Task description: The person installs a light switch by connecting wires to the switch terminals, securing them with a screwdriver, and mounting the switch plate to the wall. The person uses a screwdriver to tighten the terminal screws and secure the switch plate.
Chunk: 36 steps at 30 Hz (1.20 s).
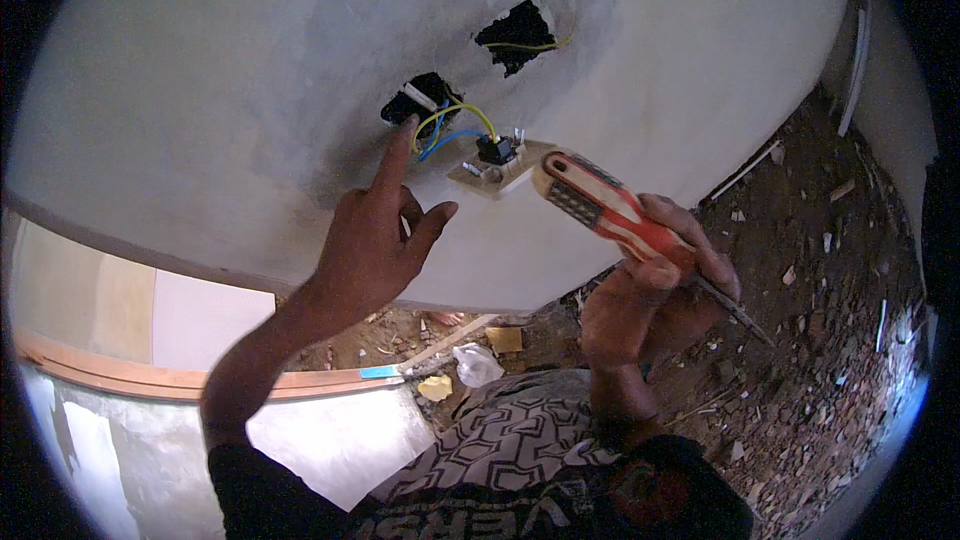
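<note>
My left hand [375,225] reaches to the wall with its index finger stretched out at the lower edge of a ragged hole [397,112]. Its thumb stands apart, and nothing is gripped. From this hole, yellow-green and blue wires [452,112] loop to the black terminal block [494,149] on the back of a cream electrical plate [513,177]. My right hand [665,290] is wrapped round a hand tool with a red-and-cream handle [620,212] and a thin metal shaft pointing down to the right. The handle's butt end is beside the plate; whether they touch is unclear.
A second ragged hole [515,35] with a yellow-green wire is higher on the grey plastered wall [240,70]. Rubble-strewn ground [800,340] spreads at the right. A wooden strip [130,368] runs along the lower left, near a crumpled plastic bag [478,365].
</note>
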Tool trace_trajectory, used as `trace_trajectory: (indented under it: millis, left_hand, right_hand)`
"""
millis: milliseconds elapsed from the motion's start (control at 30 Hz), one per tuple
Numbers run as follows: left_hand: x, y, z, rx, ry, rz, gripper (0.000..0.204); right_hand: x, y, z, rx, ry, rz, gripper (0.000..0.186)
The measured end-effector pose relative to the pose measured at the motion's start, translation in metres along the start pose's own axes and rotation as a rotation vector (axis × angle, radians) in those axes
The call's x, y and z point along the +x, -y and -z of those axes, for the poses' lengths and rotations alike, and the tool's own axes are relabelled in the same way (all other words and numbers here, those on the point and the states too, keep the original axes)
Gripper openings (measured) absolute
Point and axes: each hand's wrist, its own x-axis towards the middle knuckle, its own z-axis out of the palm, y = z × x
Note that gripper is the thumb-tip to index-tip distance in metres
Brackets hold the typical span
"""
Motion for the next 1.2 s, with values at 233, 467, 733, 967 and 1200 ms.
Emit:
trace_trajectory:
  millis: [233,467,733,967,1200]
  left_hand:
    - [-0.011,0.005,-0.050,-0.162,-0.556,0.010,0.059]
    - [0.022,0.009,-0.087,-0.128,-0.943,-0.211,0.040]
    - [0.043,0.013,-0.099,-0.326,-1.117,-0.254,0.032]
    - [0.041,0.016,-0.103,-0.288,-1.170,-0.206,0.029]
    - [0.037,0.017,-0.089,0.210,-1.271,-0.250,0.026]
  right_hand:
    - [0.042,0.018,0.011,0.233,0.069,-0.256,0.030]
    - [0.038,-0.037,0.033,-0.127,0.207,-0.685,0.031]
    - [0.030,-0.058,0.013,-0.184,0.513,-0.742,0.052]
    - [0.037,-0.055,-0.005,-0.254,0.530,-0.620,0.033]
    - [0.058,-0.068,0.006,-0.198,0.688,-0.526,0.032]
